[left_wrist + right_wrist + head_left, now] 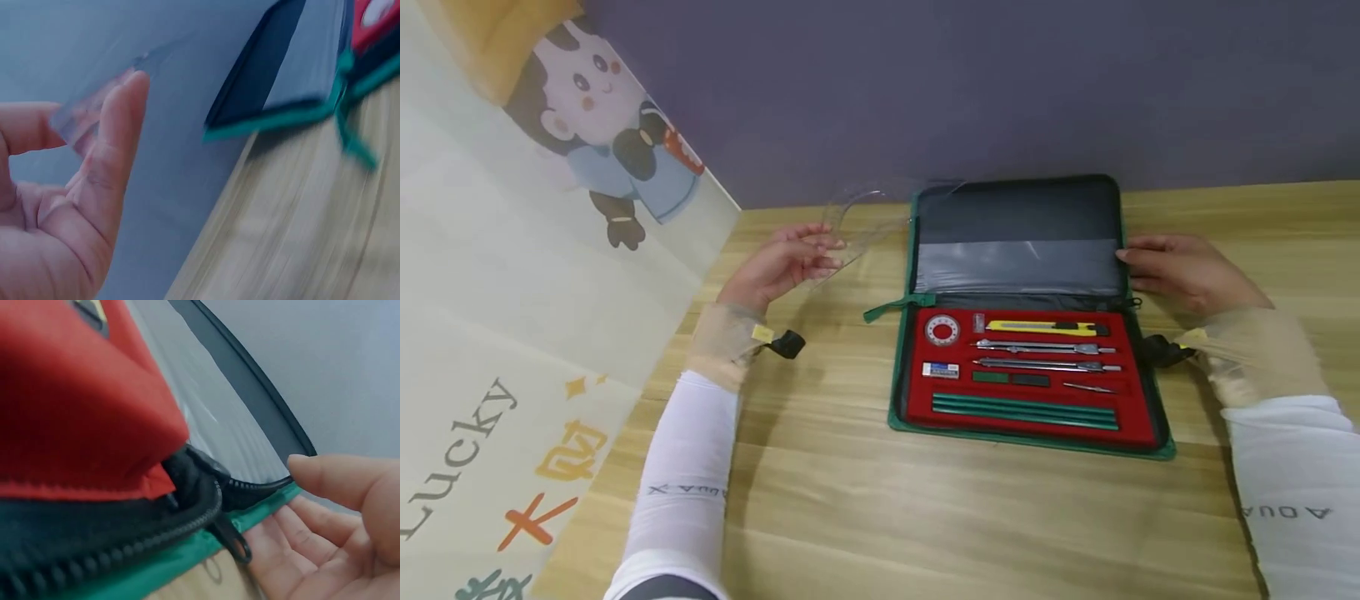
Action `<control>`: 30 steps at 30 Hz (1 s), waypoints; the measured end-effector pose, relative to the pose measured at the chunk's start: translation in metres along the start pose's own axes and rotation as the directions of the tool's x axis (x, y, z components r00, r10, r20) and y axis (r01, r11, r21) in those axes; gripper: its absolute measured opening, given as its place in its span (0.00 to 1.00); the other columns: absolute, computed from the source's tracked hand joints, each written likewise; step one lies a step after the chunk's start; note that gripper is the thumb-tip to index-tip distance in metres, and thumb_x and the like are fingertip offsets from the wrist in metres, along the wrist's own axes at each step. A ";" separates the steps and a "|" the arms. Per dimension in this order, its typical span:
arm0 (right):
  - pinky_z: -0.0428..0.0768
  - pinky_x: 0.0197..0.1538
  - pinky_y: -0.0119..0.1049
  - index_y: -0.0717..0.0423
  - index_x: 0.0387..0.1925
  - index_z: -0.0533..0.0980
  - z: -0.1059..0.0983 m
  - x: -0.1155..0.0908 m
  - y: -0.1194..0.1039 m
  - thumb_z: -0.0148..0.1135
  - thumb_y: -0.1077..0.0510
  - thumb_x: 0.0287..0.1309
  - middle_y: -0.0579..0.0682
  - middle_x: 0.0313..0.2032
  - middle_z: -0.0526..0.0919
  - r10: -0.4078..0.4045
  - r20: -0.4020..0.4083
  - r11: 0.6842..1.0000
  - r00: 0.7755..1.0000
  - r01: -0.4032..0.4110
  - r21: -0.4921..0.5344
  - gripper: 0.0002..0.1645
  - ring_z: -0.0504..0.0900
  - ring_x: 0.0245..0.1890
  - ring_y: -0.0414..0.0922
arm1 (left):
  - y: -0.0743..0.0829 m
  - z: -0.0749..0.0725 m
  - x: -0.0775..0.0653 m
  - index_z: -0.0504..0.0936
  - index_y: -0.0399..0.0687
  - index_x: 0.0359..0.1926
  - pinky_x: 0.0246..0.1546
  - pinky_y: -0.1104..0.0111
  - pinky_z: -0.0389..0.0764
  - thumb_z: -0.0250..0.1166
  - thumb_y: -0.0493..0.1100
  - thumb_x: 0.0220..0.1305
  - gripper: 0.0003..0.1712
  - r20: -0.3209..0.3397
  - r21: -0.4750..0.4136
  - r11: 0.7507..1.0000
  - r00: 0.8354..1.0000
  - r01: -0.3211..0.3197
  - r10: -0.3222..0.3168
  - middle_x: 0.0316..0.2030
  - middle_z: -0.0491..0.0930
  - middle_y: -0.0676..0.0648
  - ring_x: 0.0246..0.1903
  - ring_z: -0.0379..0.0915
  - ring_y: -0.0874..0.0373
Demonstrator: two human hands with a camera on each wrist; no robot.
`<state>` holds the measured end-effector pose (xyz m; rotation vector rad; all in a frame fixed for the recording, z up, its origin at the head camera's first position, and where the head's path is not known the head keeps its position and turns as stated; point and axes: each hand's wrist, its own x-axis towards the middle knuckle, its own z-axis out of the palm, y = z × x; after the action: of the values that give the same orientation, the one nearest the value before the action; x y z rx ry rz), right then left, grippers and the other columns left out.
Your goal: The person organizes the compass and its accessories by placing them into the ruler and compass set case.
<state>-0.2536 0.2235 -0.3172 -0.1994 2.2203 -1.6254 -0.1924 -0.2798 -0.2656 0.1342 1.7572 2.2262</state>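
My left hand [793, 257] pinches a clear plastic protractor [859, 242] by its lower left end, tilted above the table beside the case's lid. In the left wrist view the protractor [94, 106] shows nearly edge-on between thumb and fingers. A green zip case [1030, 443] lies unfolded, its dark lid [1015, 208] with a clear pocket leaning up at the back. At the lid's right edge my right hand [1180, 267] has its thumb on the inner side and its fingers behind, as the right wrist view shows near the zipper pull [234, 540].
The case's red tray [1045, 392] holds a yellow cutter [1045, 328], two compasses [1045, 347], an eraser [940, 369], a white ring-shaped piece [942, 330] and green pencils [1022, 412]. A green strap [887, 310] sticks out left. A dark wall [1000, 83] rises behind the wooden table [940, 517].
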 end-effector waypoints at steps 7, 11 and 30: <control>0.79 0.38 0.25 0.45 0.47 0.68 0.010 0.003 0.007 0.58 0.56 0.62 0.30 0.37 0.79 -0.040 -0.012 0.973 0.999 0.041 0.228 0.13 0.78 0.36 0.30 | -0.012 0.036 0.015 0.63 0.37 0.47 0.30 0.71 0.81 0.37 0.30 0.71 0.09 0.036 -0.258 0.966 0.999 -0.008 0.018 0.39 0.81 0.42 0.28 0.81 0.54; 0.79 0.37 0.25 0.43 0.44 0.73 0.014 0.004 0.013 0.58 0.61 0.62 0.34 0.38 0.80 -0.061 -0.011 0.921 0.998 0.061 0.385 0.11 0.79 0.36 0.32 | -0.018 0.056 0.029 0.62 0.40 0.46 0.33 0.69 0.82 0.39 0.24 0.68 0.11 0.014 -0.352 0.935 0.999 -0.036 0.044 0.41 0.78 0.41 0.30 0.81 0.53; 0.81 0.31 0.30 0.56 0.39 0.81 0.014 0.000 0.024 0.53 0.74 0.60 0.47 0.33 0.85 -0.314 -0.083 0.744 0.946 0.300 0.598 0.15 0.83 0.31 0.39 | -0.029 0.134 0.092 0.70 0.38 0.37 0.34 0.69 0.81 0.61 0.23 0.56 0.12 -0.114 0.373 0.800 0.832 -0.470 0.543 0.35 0.80 0.40 0.33 0.79 0.57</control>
<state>-0.2455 0.2185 -0.3440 -0.4170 1.5828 -2.4093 -0.2399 -0.1220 -0.2706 0.5176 2.4547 2.3301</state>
